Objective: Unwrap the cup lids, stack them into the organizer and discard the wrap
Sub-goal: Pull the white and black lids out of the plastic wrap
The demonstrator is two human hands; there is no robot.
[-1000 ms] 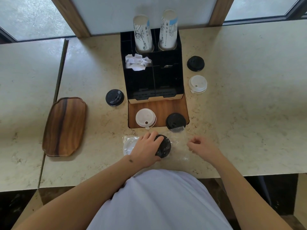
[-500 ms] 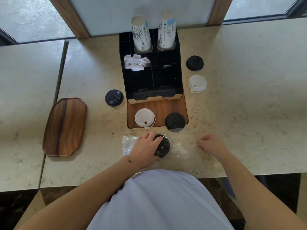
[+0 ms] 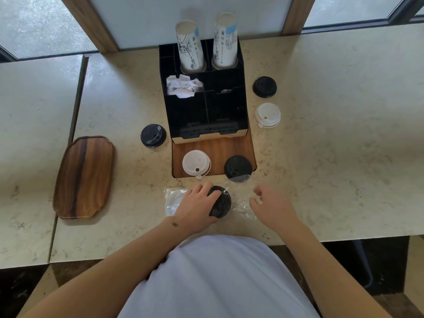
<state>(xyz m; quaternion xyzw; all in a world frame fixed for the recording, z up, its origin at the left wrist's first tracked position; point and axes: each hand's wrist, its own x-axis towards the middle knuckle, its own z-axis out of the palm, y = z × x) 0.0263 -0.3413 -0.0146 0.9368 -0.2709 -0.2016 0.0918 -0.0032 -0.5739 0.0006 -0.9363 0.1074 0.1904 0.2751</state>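
Observation:
Near the counter's front edge lies a clear plastic wrap [image 3: 243,206] that holds a black lid [image 3: 221,205] and a white lid [image 3: 171,203]. My left hand [image 3: 195,207] grips the wrapped black lid from above and covers part of the white one. The curled fingers of my right hand [image 3: 270,207] rest at the wrap's right end; whether they pinch it is unclear. The black organizer [image 3: 206,111] stands behind on a wooden base [image 3: 218,148]. On that base sit a white lid [image 3: 196,162] and a black lid [image 3: 237,167].
Loose lids lie around the organizer: a black one [image 3: 153,135] to its left, another black one [image 3: 264,87] and a white one [image 3: 267,115] to its right. Two paper cups [image 3: 190,47] and crumpled paper [image 3: 183,86] fill its back slots. A wooden tray [image 3: 85,177] lies at left.
My right hand swung out to the right, then came back left to the wrap's end. My left hand stayed on the wrapped black lid.

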